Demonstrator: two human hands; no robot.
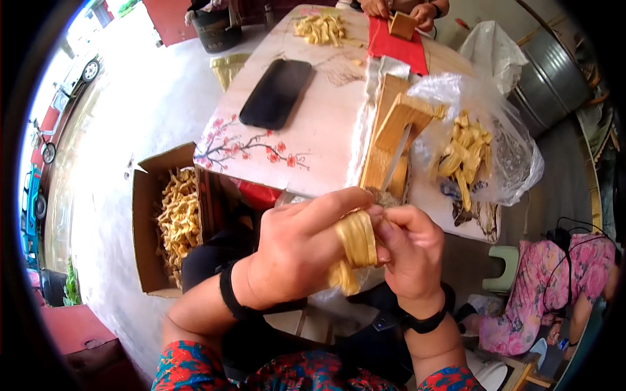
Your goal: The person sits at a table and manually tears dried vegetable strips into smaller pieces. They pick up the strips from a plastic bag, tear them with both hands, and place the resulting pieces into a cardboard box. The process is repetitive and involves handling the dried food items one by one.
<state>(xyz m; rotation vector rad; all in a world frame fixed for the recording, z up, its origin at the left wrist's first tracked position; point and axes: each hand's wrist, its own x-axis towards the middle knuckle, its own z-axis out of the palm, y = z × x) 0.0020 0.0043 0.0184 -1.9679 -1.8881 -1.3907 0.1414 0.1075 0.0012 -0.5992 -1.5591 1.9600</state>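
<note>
My left hand is closed around a folded, yellowish dried strip, which looks like a plant or food material. My right hand meets it, thumb and fingers pinching at the strip's right side. Just beyond the hands, a wooden block tool with a metal blade or strip set in it lies on a white cloth on the table. To its right, several similar yellow strips lie on a clear plastic bag. What my fingertips grip between them is partly hidden.
A black smartphone lies on the flower-patterned table. A cardboard box of curled yellow pieces stands at the left. Across the table, another person's hands hold a wooden block by a red cloth. A person in pink floral clothes is at right.
</note>
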